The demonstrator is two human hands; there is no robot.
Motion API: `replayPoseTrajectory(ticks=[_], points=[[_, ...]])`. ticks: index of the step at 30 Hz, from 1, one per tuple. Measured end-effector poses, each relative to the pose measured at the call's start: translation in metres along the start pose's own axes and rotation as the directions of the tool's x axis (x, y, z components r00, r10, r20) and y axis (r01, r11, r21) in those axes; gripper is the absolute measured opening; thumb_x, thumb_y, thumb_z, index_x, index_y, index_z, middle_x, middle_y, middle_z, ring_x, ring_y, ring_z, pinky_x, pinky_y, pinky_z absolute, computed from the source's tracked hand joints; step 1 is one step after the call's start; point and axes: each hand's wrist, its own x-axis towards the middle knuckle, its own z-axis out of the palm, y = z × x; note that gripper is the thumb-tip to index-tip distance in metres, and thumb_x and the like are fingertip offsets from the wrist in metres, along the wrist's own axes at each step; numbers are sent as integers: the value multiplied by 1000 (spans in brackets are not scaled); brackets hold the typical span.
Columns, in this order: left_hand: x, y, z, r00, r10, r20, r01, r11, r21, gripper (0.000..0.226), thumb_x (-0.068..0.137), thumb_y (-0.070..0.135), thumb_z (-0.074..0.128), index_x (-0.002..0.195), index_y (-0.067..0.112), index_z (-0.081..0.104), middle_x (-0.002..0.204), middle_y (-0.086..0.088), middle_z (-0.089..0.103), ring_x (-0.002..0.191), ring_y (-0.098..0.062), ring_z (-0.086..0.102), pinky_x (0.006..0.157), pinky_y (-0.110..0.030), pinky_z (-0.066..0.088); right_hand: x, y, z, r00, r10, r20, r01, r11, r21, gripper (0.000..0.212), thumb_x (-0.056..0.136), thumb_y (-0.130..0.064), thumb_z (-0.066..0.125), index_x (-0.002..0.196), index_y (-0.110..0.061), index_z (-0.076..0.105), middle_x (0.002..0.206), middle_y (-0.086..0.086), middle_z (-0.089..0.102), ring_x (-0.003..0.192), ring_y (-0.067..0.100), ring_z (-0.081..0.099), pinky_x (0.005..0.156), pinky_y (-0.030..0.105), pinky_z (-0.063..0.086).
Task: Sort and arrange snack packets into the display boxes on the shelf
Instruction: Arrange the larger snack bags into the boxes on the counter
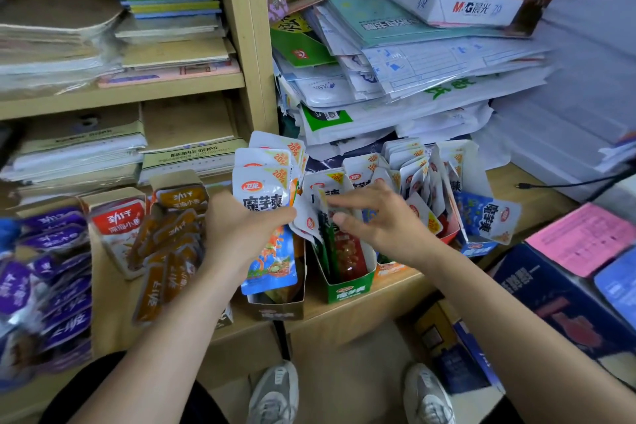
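Head: packets (265, 189) in left hand (241, 234)

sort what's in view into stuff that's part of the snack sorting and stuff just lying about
Job:
white-and-blue foil snack packets, gripped by left hand
green cardboard display box, right hand over it
brown snack packets

Lying about:
white paper ream
pink paper sheet
black cable

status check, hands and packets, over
Left hand grips packet stack. Right hand, fingers spread, at packets in green box. Nothing in the way.
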Motion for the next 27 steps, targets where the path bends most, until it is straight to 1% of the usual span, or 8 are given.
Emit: replayPoseTrajectory(ticks=[1,4,9,14,17,21,24,27], points=[[-1,1,-1,1000,-2,7,2,1000,-26,23,65,11,91,81,15,75,76,2,76,70,-20,75,71,-49,61,-2,-1,6,998,-14,53,14,1000,1,39,95,-36,66,133,-29,64,129,-15,64,117,-6,42,102,23,33],[-4,4,-1,1000,-1,3,1,993,-114,24,68,18,93,84,20,76,81,6,78,76,-17,76,76,-48,63,-14,-6,29,991,-42,130,56,993,-105,57,92,-57,53,145,-36,49,138,-19,53,126,10,38,106,48,33],[-7,7,4,999,34,-8,-34,999,-24,35,53,28,98,79,21,76,77,9,77,73,-14,75,70,-45,63,-21,-9,36,989,-94,112,127,933,-336,67,87,-66,38,149,-41,42,129,-17,51,110,14,35,92,48,35],[-1,0,4,998,40,-39,-39,998,49,34,46,27,88,74,18,73,72,2,75,74,-27,74,65,-53,60,-11,-3,24,994,-104,31,109,960,-257,48,91,-45,56,138,-38,57,125,-17,62,109,14,35,89,40,27],[0,-2,2,999,27,-43,-24,998,63,31,54,22,94,74,15,72,72,3,74,66,-20,72,61,-40,58,9,10,13,990,-128,-61,79,856,-511,42,89,-31,69,130,-27,65,127,-10,65,114,25,40,89,45,26],[0,-3,2,998,36,-55,-32,997,68,26,60,16,94,74,14,73,70,5,75,65,-16,73,62,-41,60,30,12,18,995,-47,91,99,662,-743,46,88,-29,64,132,-20,57,134,-6,55,120,30,34,89,45,22],[-1,-2,5,996,52,-67,-49,997,51,26,60,14,94,70,16,71,62,13,71,53,-4,64,54,-29,53,37,9,19,996,-44,77,88,611,-787,26,84,-18,65,109,-16,60,112,0,60,115,31,34,82,44,18],[-3,-2,7,995,61,-81,-58,998,34,26,60,13,94,68,15,70,61,11,71,53,-11,62,55,-29,50,41,11,16,998,1,59,45,631,-774,12,88,-21,69,86,-18,57,92,1,62,113,28,33,74,41,10]])
